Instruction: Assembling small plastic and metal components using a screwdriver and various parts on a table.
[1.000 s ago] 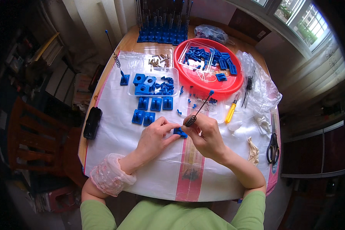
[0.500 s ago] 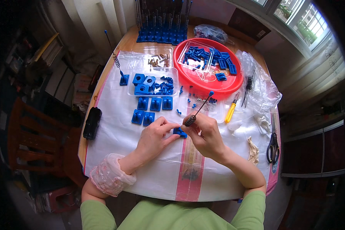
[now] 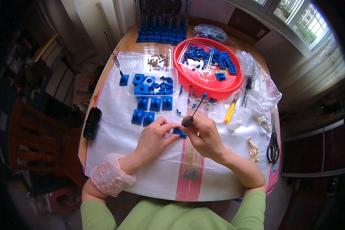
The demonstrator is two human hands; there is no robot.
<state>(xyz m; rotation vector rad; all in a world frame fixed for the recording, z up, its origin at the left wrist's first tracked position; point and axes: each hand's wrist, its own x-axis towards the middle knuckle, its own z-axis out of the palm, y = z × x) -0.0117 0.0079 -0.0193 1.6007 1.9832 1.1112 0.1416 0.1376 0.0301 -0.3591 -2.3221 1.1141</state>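
Note:
In front of me, my left hand point(image 3: 154, 138) is closed on a small blue plastic base point(image 3: 179, 132) lying on the covered table. Pinched in my right hand point(image 3: 205, 138) is a black coil-spring rod point(image 3: 188, 121) with a blue ball on its upper end. The rod leans up and to the right, its lower end at the base and hidden by my fingers, so I cannot tell whether the two are joined. Beyond my left hand sit several blue bases with upright lugs point(image 3: 155, 104). A finished-looking base with spring rod point(image 3: 124, 79) stands at the far left.
A clear tray point(image 3: 152, 94) of blue parts stands beyond the bases, another with brass pins point(image 3: 159, 61) behind it. A red basin point(image 3: 184, 81) holds more blue pieces. Yellow screwdriver point(image 3: 230, 112), loose springs point(image 3: 248, 90) and scissors point(image 3: 272, 148) lie right; a black case point(image 3: 92, 123) lies left.
The rod in my right hand has swung a little to the left, its blue ball now lower and further left. My left hand and the base look unmoved.

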